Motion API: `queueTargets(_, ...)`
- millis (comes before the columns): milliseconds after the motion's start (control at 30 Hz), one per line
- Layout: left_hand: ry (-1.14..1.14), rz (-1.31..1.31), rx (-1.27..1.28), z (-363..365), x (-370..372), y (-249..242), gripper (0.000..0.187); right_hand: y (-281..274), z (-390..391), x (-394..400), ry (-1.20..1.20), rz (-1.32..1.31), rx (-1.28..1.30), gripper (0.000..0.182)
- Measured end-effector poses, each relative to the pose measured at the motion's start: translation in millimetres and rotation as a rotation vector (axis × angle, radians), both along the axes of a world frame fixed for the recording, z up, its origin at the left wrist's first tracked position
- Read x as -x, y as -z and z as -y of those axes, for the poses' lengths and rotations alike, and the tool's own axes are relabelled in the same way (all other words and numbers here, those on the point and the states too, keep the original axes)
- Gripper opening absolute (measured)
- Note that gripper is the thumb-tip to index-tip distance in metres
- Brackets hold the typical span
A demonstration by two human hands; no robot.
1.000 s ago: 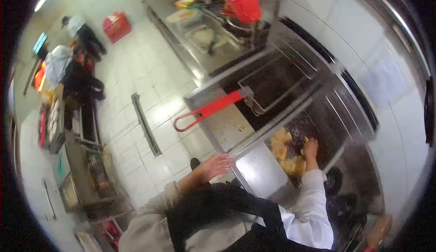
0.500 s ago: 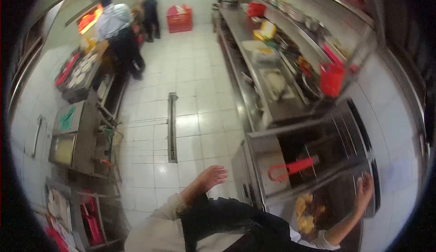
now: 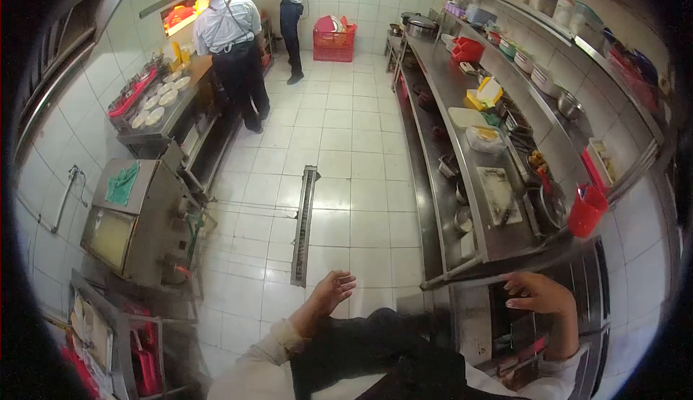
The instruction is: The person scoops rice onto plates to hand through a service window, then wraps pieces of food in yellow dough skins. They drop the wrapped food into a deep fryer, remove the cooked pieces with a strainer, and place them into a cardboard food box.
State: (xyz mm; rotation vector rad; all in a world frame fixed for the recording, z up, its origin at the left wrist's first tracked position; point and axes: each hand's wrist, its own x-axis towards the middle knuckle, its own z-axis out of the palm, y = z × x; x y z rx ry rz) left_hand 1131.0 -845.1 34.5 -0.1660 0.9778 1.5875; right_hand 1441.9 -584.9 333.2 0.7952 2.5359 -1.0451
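Observation:
My left hand (image 3: pixel 332 292) hangs in the air over the tiled floor. Nothing is in it, and its fingers are apart and slightly bent. On the other side, my right hand (image 3: pixel 540 296) is raised above the dark cooking station (image 3: pixel 577 277), holding nothing, with thumb and fingers apart and loosely curved. Below that hand, a red-handled tool (image 3: pixel 533 349) lies partly hidden by my forearm and blurred. Just beyond it runs the front end of a steel counter (image 3: pixel 498 245), which carries a tray (image 3: pixel 498 194).
Two people (image 3: pixel 231 39) (image 3: pixel 291 18) stand at the far left. A red crate (image 3: pixel 333 45) sits by the back wall. Along the left counter are several bowls (image 3: pixel 155 116). A floor drain (image 3: pixel 304 220) runs down the aisle. A red container (image 3: pixel 587 211) hangs at right.
The camera view has tilted up and turned, so the counters look shifted. My right hand has come away from the griddle's far side and lifted. My left hand stays similarly placed.

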Motion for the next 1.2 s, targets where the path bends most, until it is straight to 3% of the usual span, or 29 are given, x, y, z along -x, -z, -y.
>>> queueTargets(100,-0.005,-0.017,-0.019,-30,23,5,0.041,37,-52,47,-0.115,0.137,0.026,0.059)
queueTargets(233,0.015,-0.122,-0.063,-88,63,4,0.035,90,-145,109,-0.334,0.256,-0.130,0.059)
queueTargets(333,0.001,-0.122,-0.011,-131,106,13,0.038,153,-240,151,-0.214,-0.016,-0.143,0.058)
queueTargets(433,-0.054,-0.141,0.064,-171,141,-8,0.040,208,-317,216,-0.051,-0.207,-0.241,0.054)
queueTargets(567,-0.085,-0.203,0.094,-222,173,-37,0.040,286,-408,311,0.072,-0.216,-0.350,0.056)
queueTargets(633,-0.146,-0.227,0.093,-241,191,-23,0.041,343,-461,350,0.320,-0.186,-0.448,0.060)
queueTargets(667,-0.124,-0.203,0.074,-249,199,-11,0.041,345,-475,359,0.274,-0.319,-0.529,0.063)
queueTargets(733,-0.107,-0.150,0.007,-265,211,-6,0.040,330,-489,390,0.377,-0.130,-0.455,0.065)
queueTargets(867,-0.165,-0.059,0.166,-302,247,19,0.039,346,-537,418,0.428,-0.124,-0.690,0.071)
queueTargets(967,-0.178,0.021,0.148,-340,295,64,0.040,343,-555,431,0.443,-0.109,-0.833,0.073)
queueTargets(1100,-0.174,-0.061,0.156,-422,358,42,0.041,356,-583,435,0.472,-0.004,-0.853,0.063)
queueTargets(1167,-0.142,-0.068,0.123,-461,394,29,0.038,373,-590,437,0.477,-0.034,-0.994,0.044)
queueTargets(1200,-0.111,-0.168,0.088,-483,411,10,0.039,373,-594,445,0.500,-0.018,-0.995,0.044)
